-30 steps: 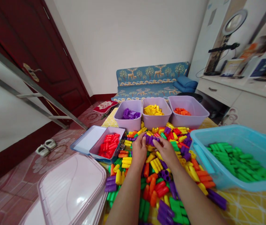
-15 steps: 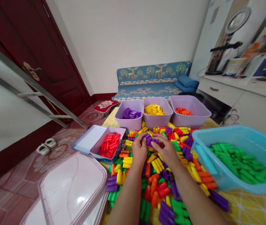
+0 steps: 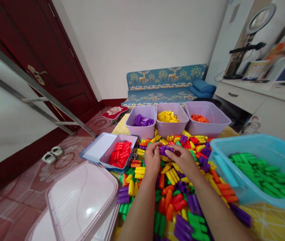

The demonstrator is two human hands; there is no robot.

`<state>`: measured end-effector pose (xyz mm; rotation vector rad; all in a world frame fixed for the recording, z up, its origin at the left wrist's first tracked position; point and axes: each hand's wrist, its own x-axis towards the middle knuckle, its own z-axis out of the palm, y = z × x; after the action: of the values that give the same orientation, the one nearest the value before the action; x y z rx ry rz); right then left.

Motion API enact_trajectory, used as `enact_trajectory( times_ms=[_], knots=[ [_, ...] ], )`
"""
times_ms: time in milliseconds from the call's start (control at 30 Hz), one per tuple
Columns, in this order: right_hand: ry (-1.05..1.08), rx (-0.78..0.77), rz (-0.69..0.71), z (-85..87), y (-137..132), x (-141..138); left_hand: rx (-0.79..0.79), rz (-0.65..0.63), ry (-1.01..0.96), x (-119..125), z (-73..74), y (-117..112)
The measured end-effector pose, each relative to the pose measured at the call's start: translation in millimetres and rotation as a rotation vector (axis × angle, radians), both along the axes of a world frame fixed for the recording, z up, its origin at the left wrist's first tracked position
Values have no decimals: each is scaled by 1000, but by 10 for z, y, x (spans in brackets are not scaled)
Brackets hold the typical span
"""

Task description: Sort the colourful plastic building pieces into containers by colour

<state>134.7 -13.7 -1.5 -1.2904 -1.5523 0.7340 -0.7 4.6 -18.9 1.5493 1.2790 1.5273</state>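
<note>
Above the heap of coloured plastic tube blocks, my right hand [image 3: 184, 161] pinches a purple block cluster [image 3: 166, 150] between thumb and fingers. My left hand [image 3: 153, 160] is just left of that cluster, thumb and index finger apart; whether a fingertip touches it is hard to see. Beneath both hands lie yellow blocks [image 3: 172, 176], orange blocks [image 3: 168, 201], purple blocks [image 3: 182, 227] and green blocks [image 3: 197, 225], mixed together. Some are joined in rows, others lie loose.
Three lilac bins stand behind the heap: purple blocks in one [image 3: 140, 132], yellow in another [image 3: 172, 129], orange in the third [image 3: 207, 129]. Left is a box [image 3: 104, 160] of red blocks, beside stacked lids [image 3: 82, 201]. A blue tub [image 3: 222, 147] with green blocks stands right.
My left hand's fingers have drawn a little away from the purple cluster, while my right hand keeps hold of it. The whole view has shifted slightly.
</note>
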Motion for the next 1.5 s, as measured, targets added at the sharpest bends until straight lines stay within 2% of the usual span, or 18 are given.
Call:
enact_trajectory(
  times_ms=[100, 233, 300, 367, 467, 533, 600, 667, 733, 800, 867, 933, 1000, 1100, 1500],
  knots=[
    [-85, -38, -4, 172, 23, 63, -100, 102, 24, -7, -13, -8],
    [-231, -53, 138, 481, 282, 14, -173, 165, 70, -14, -35, -15],
    [-140, 21, 125, 646, 463, -98, -183, 157, 80, -13, -46, -11],
    [67, 138, 13, 784, 609, -217, -188, 142, 86, -10, -58, 0],
    [160, 214, -91, 862, 681, -281, -189, 145, 106, -5, -67, 12],
    [72, 187, -91, 790, 632, -207, -155, 158, 130, -3, -59, 5],
    [-126, 124, -62, 630, 544, -59, -72, 198, 168, -3, -34, -19],
    [-379, 22, -52, 427, 452, 120, 32, 292, 231, -6, 0, -54],
    [-532, -94, 4, 241, 374, 279, 95, 407, 325, -7, 28, -84],
    [-555, -164, 67, 114, 318, 384, 82, 484, 432, -3, 33, -95],
    [-557, -155, 55, 51, 285, 419, 7, 496, 531, 4, 14, -87],
    [-582, -107, 34, 27, 270, 393, -85, 469, 611, 8, -17, -70],
    [-616, -90, 70, 7, 266, 332, -149, 419, 667, 5, -42, -55],
    [-658, -117, 132, -43, 263, 233, -174, 352, 694, -9, -59, -41],
    [-583, -129, 63, -52, 146, 104, -33, 130, 394, -7, -117, 20]
  ],
)
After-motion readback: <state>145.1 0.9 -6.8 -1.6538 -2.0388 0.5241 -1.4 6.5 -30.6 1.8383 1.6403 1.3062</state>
